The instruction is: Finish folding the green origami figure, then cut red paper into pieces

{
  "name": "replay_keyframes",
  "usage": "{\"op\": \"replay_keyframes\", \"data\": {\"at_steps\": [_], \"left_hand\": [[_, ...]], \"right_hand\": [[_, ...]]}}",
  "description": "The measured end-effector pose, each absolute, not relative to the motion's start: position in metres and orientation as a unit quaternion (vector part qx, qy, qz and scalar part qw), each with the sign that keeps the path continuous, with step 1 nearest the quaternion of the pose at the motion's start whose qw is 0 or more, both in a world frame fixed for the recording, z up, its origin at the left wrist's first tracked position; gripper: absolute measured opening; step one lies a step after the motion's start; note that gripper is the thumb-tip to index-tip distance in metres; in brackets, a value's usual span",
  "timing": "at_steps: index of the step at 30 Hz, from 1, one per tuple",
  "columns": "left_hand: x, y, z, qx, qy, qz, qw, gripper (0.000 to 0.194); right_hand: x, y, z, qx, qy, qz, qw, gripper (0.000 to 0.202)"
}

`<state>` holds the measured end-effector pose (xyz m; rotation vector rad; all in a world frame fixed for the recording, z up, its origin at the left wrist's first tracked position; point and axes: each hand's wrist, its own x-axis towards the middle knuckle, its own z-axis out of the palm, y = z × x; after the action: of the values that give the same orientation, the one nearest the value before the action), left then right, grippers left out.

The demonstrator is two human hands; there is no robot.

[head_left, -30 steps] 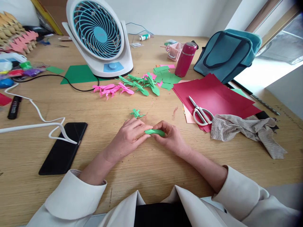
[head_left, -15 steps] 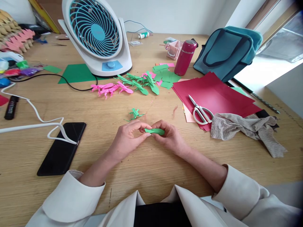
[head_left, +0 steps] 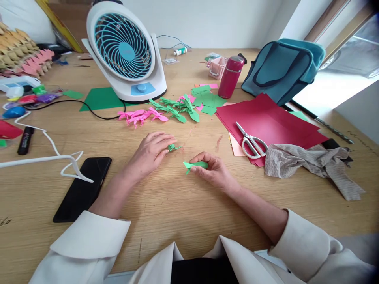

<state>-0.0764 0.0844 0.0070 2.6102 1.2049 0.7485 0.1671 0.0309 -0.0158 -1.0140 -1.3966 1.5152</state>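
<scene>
My right hand pinches a folded green paper figure between thumb and fingers. The figure's pointed end faces left, and a small leg-like piece hangs below it. My left hand is over some small green folded paper pieces, fingers stretched forward and thumb apart. It partly covers those pieces; whether it touches them I cannot tell. Beyond the hands lie finished-looking green folded figures in a heap, beside several pink folded figures.
A fan stands at the back left. To the right are scissors on red paper sheets, a crumpled cloth, a red flask and a teal bag. A phone with a white cable lies left.
My left hand has let go of the green figure and moved left and forward to the small green pieces. My right hand keeps the figure. The view has shifted slightly.
</scene>
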Motion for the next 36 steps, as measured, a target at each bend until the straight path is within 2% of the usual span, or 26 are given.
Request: {"op": "replay_keyframes", "data": {"at_steps": [5,9,13,23,30,36], "left_hand": [[-0.079,0.101,0.000,0.902,0.392,0.167,0.073,0.039],[-0.081,0.103,-0.001,0.907,0.382,0.162,0.067,0.030],[-0.081,0.101,0.000,0.910,0.378,0.159,0.064,0.026],[-0.080,0.100,0.004,0.899,0.372,0.177,0.148,0.018],[-0.058,0.075,0.021,0.838,0.407,0.254,0.262,0.021],[-0.046,0.065,0.030,0.819,0.411,0.275,0.290,0.021]], "right_hand": [[0.169,0.035,-0.015,-0.401,-0.531,0.630,0.400,0.039],[0.169,0.037,-0.016,-0.397,-0.520,0.644,0.397,0.041],[0.169,0.036,-0.017,-0.402,-0.538,0.623,0.401,0.034],[0.167,0.033,-0.021,-0.431,-0.586,0.546,0.415,0.023],[0.169,0.036,-0.026,-0.447,-0.582,0.505,0.453,0.017],[0.169,0.035,-0.027,-0.457,-0.590,0.485,0.455,0.017]]}}
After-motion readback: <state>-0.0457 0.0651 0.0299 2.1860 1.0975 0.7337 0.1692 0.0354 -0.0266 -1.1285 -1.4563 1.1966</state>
